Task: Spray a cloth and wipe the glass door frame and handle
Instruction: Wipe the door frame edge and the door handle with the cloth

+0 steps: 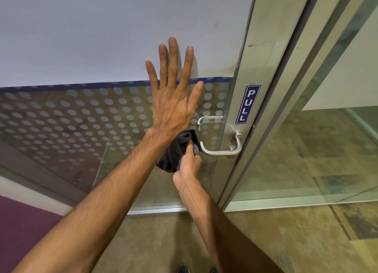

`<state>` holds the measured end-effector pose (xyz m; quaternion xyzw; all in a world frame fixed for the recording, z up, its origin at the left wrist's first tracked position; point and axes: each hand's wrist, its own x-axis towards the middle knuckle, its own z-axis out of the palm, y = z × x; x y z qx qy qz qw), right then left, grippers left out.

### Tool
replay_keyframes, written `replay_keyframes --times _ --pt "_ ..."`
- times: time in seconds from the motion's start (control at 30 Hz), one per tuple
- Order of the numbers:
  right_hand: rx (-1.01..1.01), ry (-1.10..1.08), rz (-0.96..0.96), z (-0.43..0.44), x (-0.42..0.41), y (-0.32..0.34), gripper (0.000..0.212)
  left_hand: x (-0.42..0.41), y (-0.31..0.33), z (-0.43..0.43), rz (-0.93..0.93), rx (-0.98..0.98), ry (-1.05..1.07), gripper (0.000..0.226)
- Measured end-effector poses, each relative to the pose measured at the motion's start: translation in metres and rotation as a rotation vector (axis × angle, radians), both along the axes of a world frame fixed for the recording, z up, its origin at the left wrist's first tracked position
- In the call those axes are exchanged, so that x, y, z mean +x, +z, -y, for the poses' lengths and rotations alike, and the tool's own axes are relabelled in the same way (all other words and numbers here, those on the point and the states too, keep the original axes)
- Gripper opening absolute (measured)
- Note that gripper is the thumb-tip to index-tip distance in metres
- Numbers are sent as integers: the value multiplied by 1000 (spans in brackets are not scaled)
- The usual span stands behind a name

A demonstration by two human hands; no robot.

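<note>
My left hand (173,92) lies flat against the glass door (81,119), fingers spread, holding nothing. Below its wrist my right hand (188,164) grips a dark grey cloth (176,152) bunched at the left end of the metal lever handle (221,151). The cloth touches the handle's tip. The handle is fixed to the silver door frame (263,63), which runs upward to the right of my hands. No spray bottle is in view.
A blue PULL sign (247,103) is stuck on the frame above the handle. The glass carries a frosted upper band and a dotted film. A second glass panel (327,149) stands to the right. Brownish floor tiles and my shoe tips lie below.
</note>
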<state>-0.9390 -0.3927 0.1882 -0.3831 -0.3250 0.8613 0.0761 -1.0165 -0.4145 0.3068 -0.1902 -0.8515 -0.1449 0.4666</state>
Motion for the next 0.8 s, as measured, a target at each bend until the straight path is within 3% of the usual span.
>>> replay_keyframes --times 0.3,0.47,0.7,0.8 --pt "37 323 -2 -27 11 -7 41 0 -1 -3 2 17 -8 66" --pt "-76 574 -72 -49 35 -1 49 -1 -2 -5 -15 30 -14 66" --pt "-336 528 -212 -77 68 12 37 -2 -5 -5 -40 -23 50 66" --pt "-404 398 -173 -90 75 13 50 0 -7 -4 -33 -18 72 68"
